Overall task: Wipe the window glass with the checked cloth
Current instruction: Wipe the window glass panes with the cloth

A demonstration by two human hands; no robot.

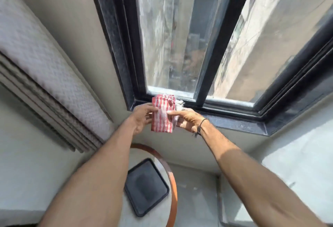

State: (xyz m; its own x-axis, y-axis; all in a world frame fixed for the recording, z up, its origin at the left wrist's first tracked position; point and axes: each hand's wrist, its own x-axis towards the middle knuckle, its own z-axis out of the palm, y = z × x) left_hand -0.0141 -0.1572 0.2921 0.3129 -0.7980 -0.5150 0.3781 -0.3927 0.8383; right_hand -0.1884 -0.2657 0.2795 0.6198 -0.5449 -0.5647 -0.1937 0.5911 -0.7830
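You hold the checked cloth point(163, 114) folded, just below the window glass point(167, 46), your left hand point(142, 116) and right hand point(187, 119) each pinching 1 side. It looks light and limp; bunch it into 1 palm so it presses flat.

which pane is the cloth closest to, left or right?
The left pane. The checked cloth, held by the left hand and right hand, sits just below its bottom edge; the right pane lies beyond the centre bar.

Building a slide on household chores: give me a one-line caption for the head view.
Both hands, left hand and right hand, hold a folded checked cloth below the dusty window glass.
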